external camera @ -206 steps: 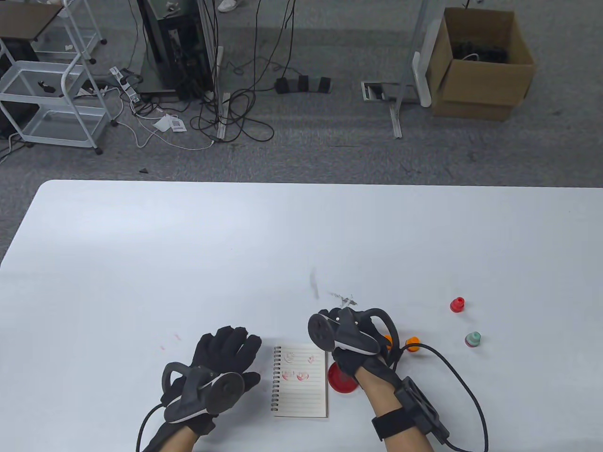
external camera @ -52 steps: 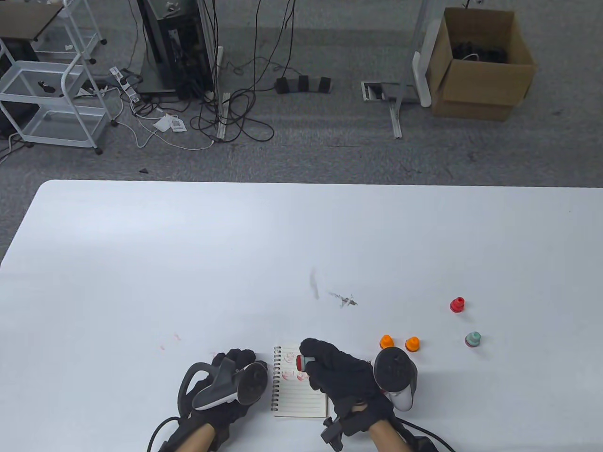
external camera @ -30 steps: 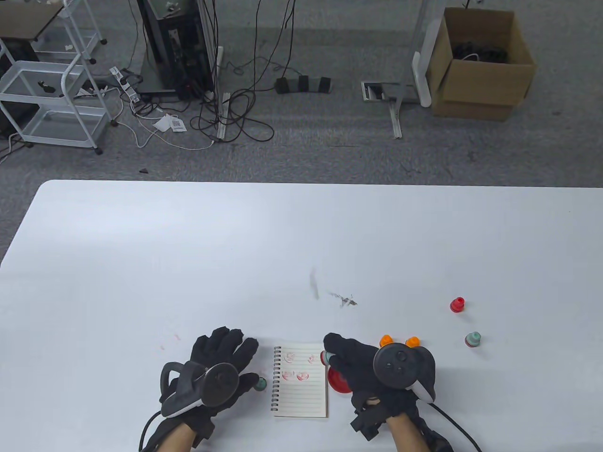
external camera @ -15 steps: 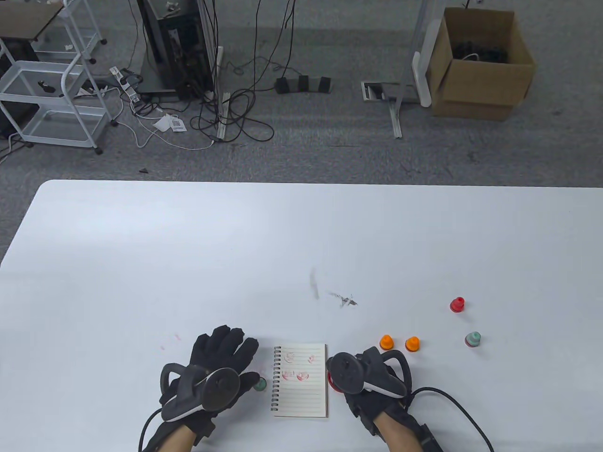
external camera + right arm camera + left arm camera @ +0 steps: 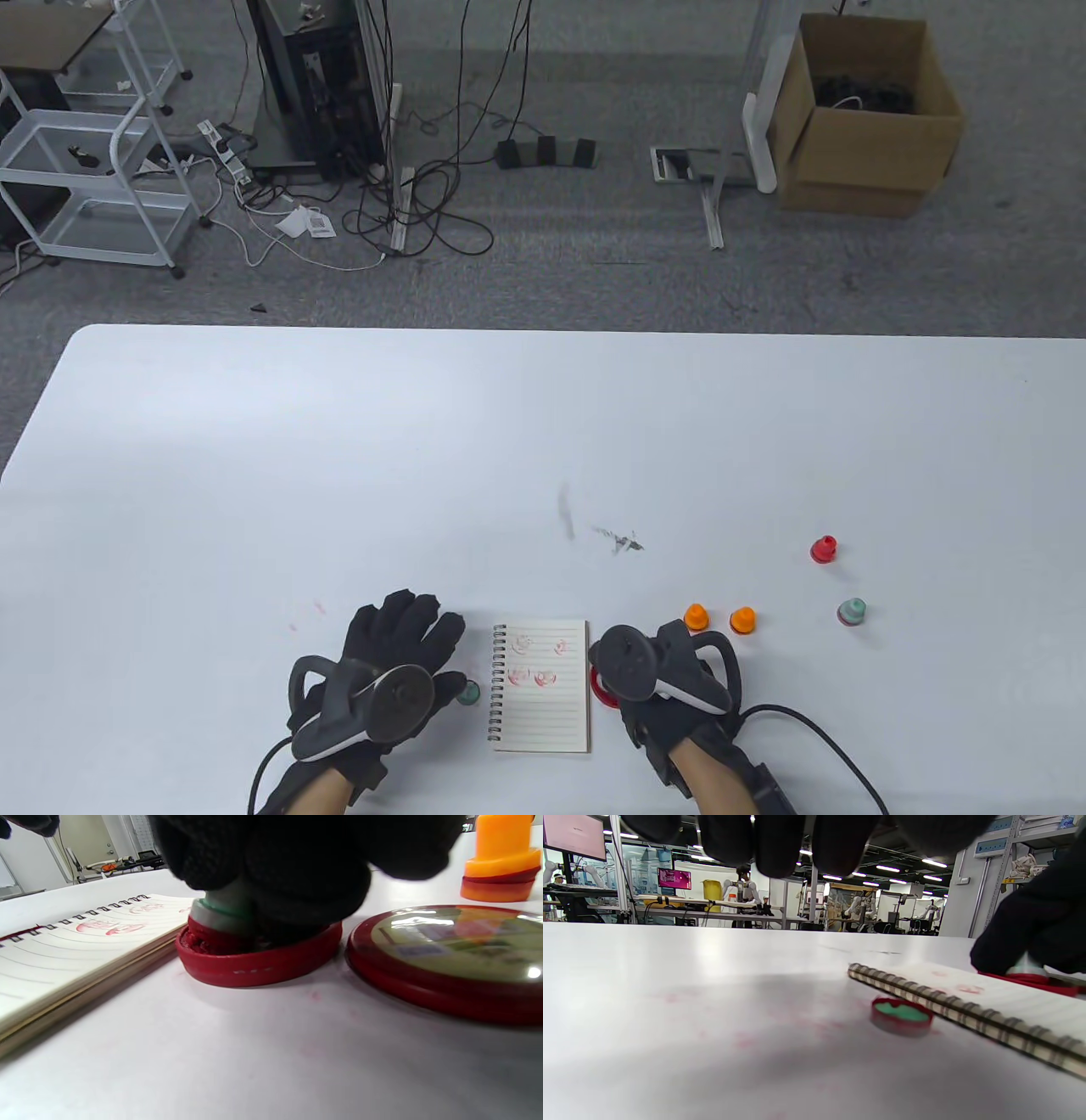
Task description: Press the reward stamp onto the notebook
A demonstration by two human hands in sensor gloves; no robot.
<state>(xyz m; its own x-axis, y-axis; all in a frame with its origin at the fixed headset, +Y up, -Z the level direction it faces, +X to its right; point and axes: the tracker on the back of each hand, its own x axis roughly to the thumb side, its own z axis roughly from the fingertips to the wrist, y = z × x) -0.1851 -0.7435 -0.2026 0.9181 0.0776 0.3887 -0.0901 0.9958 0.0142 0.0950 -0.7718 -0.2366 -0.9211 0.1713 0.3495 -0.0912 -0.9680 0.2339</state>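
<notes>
- The right hand (image 5: 657, 679) has its fingers (image 5: 297, 878) curled down around a small stamp (image 5: 216, 914). It holds the stamp tight.
- The stamp has a white and green body. Its bottom end sits inside a round red ink pad (image 5: 254, 955).
- The ink pad lies on the table (image 5: 543, 424), just beside the right edge of the notebook (image 5: 543, 688).
- In the right wrist view, a round red lid (image 5: 445, 955) with a shiny top lies flat next to the ink pad. The two are close, but I cannot tell if they touch.
- The notebook is open and flat, with its wire rings on the left side. The lined page has a few red stamp marks (image 5: 532, 677) near the top.
- The left hand (image 5: 382, 671) lies flat on the table to the left of the notebook. Its fingers are straight and hold nothing.
- A small cap (image 5: 901, 1016), red outside and green inside, lies on the table between the left hand and the notebook's rings.
- Two orange stamps (image 5: 719, 618) stand side by side just past the right hand.
- A red stamp (image 5: 823, 549) and a green stamp (image 5: 851, 611) stand farther to the right, well apart from the notebook.
- Some dark scribble marks (image 5: 618, 538) are on the table past the notebook.
- Faint pink smudges (image 5: 310, 613) are on the table to the left of the left hand.
</notes>
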